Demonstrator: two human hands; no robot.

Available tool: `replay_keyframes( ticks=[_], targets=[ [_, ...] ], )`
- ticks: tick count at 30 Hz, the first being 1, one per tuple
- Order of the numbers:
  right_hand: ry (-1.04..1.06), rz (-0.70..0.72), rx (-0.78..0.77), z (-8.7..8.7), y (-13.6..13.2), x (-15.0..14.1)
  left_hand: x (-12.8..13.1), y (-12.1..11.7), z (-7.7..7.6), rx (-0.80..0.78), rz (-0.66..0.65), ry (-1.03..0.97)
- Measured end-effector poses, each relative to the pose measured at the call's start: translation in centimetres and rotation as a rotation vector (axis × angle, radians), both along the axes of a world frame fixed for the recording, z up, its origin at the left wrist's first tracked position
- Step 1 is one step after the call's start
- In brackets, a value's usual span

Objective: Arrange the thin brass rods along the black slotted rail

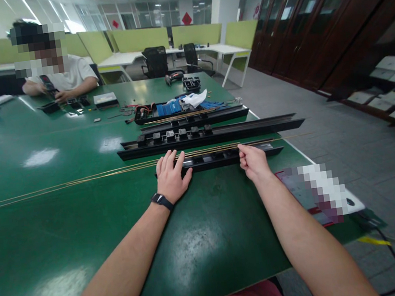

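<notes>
My left hand [170, 175], with a dark watch on its wrist, lies over the left end of the nearest black rail [217, 163], fingers outstretched and apart. Long thin gold-coloured rods [113, 171] pass at its fingers and reach far left across the table. At the rail's right part my right hand [254, 161] is closed in a pinch on a thin gold-coloured rod [283, 137], whose end sticks out to the right. Small dark blocks sit inside this rail, partly hidden by the rods and hands.
Behind lies a longer black rail [253, 128] with several dark blocks, then another rail [229, 114] and a black tray [142, 118] of wires and blue packets. A power drill [173, 77] lies farther back. A person [78, 71] sits across the green table [97, 248].
</notes>
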State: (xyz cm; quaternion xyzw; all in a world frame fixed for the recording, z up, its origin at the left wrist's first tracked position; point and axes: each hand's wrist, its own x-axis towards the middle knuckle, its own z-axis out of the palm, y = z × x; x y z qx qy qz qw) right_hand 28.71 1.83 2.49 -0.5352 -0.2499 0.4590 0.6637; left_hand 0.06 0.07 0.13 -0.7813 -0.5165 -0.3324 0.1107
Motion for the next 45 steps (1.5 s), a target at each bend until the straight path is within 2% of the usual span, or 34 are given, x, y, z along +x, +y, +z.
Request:
replay_keyframes(
  ticks=[16,23,34,45],
  targets=[
    [-0.012,-0.028,-0.019,-0.08,0.03,0.19,0.01,-0.05,-0.01,-0.011,-0.015,-0.029],
    [-0.024,0.006,-0.012,-0.22,-0.04,0.19,0.06,-0.06,0.04,-0.016,-0.012,-0.024],
    [-0.020,-0.003,-0.006,0.48,-0.27,-0.33,0.07,-0.11,0.09,-0.010,-0.010,-0.017],
    [-0.017,-0.015,-0.002,0.31,-0.17,-0.12,0.07,-0.14,0.19,-0.019,-0.017,-0.030]
  ],
)
